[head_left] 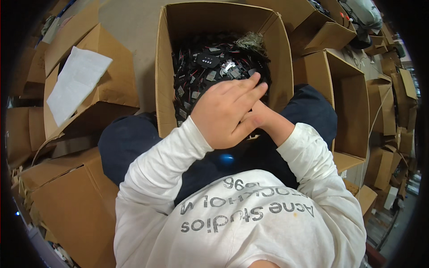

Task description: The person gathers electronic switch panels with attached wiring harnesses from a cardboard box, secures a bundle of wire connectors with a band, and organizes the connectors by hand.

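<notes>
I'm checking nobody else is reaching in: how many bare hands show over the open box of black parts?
2: the left hand, uppermost, and the right hand, mostly hidden beneath it, both over the near side of the open box.

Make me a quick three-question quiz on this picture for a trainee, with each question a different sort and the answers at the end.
1. Multiple choice: what is the main colour of the small parts in the open box in front of the person? A) yellow B) black C) green
2. True or false: in this view, the left hand covers much of the right hand.
3. Short answer: what lies on the carton at the upper left?

Key:
1. B, with silvery pieces among them.
2. True; the right hand's fingers are mostly hidden.
3. A white sheet.
</notes>
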A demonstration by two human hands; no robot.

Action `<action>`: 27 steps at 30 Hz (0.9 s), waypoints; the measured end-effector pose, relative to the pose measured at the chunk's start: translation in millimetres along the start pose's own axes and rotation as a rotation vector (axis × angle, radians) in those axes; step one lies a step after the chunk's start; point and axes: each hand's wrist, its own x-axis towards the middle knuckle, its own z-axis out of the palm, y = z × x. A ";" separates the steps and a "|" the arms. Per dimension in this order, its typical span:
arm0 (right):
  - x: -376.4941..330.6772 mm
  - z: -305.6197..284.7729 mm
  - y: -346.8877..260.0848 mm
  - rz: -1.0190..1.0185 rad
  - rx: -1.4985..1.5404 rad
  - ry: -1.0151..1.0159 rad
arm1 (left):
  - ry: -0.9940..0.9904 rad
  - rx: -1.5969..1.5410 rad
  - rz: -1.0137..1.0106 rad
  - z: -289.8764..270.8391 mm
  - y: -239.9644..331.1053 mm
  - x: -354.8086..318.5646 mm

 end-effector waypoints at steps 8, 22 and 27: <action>16.9 5.6 -18.6 0.040 0.122 0.011 | -0.045 0.380 0.025 -8.4 -0.1 -2.3; 16.9 -27.1 -56.8 0.232 0.094 0.202 | -0.436 0.068 -0.397 20.5 -45.5 -55.0; 8.5 -13.6 -63.4 -0.126 -0.433 0.029 | -0.275 0.761 -0.424 66.2 -50.7 -51.6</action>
